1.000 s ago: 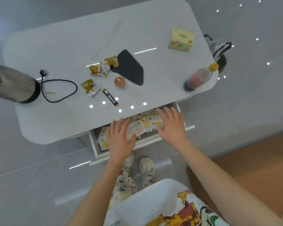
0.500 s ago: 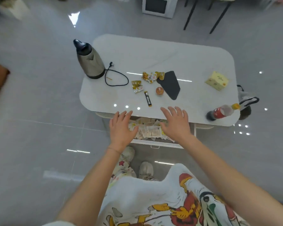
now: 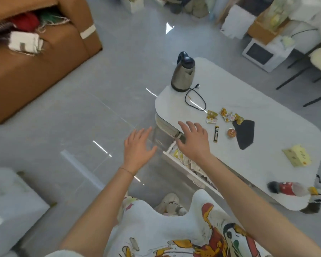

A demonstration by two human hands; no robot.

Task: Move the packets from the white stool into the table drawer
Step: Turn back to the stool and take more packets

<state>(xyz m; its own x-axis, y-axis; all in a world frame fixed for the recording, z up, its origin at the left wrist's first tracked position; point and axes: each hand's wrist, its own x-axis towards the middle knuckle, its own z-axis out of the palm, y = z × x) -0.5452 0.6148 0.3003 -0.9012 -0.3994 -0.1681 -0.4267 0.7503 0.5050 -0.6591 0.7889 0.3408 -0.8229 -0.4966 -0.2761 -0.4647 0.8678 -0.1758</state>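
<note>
Grey glossy floor [image 3: 82,127] is filling most of the view, with a brown sofa [image 3: 35,71] at upper left, a blurred white stool [image 3: 13,197] at lower left and a white table [image 3: 267,108] at right, where a steel kettle [image 3: 183,75], loose snack wrappers [image 3: 226,115], a black cloth [image 3: 246,134] and a yellow box [image 3: 297,155] are lying. Both bare arms are reaching forward, the left hand [image 3: 137,151] hovering over the floor and the right hand [image 3: 194,141] hovering over the table's near corner, each with fingers spread wide and holding nothing. Packets [image 3: 181,156] are lying in the open drawer [image 3: 191,176] just under the right hand, and the print on the yellow box is too small to read.
</note>
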